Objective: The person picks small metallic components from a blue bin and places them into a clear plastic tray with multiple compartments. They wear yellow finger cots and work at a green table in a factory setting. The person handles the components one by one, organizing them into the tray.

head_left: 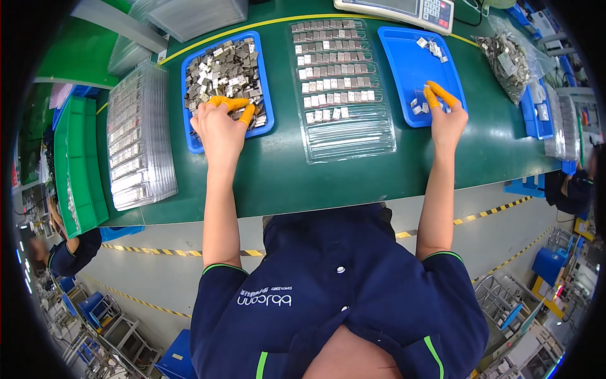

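Observation:
My left hand (218,129), with yellow finger covers on its fingertips, reaches over a blue tray (267,107) heaped with small silver metal parts (237,66). Its thumb and finger close together at the right side of the heap; anything between them is too small to name. Over a second blue tray (404,57), which holds only scattered pieces, is my right hand (449,120). Its yellow-covered thumb and finger are pinched together above small white-and-silver parts (418,108), with their tips hiding any held piece. Between the trays lies a clear plastic blister tray (350,142), its far rows filled with parts.
Stacked clear blister trays (142,139) and a green bin (82,164) stand at the left. A digital scale (404,9) sits at the back, and a plastic bag of parts (505,60) lies at the right. Co-workers' arms show at both edges.

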`<state>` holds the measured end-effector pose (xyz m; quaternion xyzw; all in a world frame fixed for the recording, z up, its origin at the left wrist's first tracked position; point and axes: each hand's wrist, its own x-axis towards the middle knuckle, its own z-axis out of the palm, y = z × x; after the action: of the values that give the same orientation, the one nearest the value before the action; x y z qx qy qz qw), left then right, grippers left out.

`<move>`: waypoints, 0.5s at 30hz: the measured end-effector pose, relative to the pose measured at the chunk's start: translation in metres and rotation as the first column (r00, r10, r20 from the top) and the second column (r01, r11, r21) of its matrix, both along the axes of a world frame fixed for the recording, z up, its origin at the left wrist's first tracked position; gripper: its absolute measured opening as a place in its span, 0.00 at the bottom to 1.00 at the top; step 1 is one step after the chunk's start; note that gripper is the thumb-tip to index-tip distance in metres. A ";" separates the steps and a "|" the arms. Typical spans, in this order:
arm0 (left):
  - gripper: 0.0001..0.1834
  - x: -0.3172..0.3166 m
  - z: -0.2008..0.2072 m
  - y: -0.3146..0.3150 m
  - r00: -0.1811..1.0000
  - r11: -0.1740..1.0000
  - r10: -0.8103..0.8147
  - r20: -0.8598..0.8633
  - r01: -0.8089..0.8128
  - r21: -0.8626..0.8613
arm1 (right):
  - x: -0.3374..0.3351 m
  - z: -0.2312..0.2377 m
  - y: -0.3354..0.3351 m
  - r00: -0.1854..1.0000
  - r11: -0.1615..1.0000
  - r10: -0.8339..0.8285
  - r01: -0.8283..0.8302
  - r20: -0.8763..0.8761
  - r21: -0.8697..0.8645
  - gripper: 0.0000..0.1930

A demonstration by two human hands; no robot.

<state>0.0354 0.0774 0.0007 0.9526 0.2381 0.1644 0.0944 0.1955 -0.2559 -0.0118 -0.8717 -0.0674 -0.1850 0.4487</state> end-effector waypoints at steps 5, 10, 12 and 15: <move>0.07 -0.001 0.009 -0.006 0.928 0.635 0.202 0.313 0.119 -0.763 | -0.018 0.013 0.013 0.989 0.928 0.145 -0.137 0.001 0.348 0.11; 0.11 -0.003 0.027 -0.053 0.919 0.034 0.011 0.393 0.393 -0.919 | -0.067 0.032 0.065 0.882 0.731 0.461 -0.313 -0.100 0.606 0.13; 0.11 -0.002 0.027 -0.073 0.916 -0.108 -0.072 0.396 0.387 -0.916 | -0.083 0.043 0.084 0.794 0.675 0.589 -0.383 -0.148 0.631 0.12; 0.11 0.000 0.021 -0.088 0.903 -0.212 -0.056 0.426 0.406 -0.889 | -0.090 0.046 0.097 0.770 0.686 0.619 -0.437 -0.151 0.582 0.11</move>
<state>0.0351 -0.0103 0.0218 0.5417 0.0817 0.0144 0.8365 0.1058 -0.1592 0.0337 -0.6783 -0.1900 0.0952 0.7034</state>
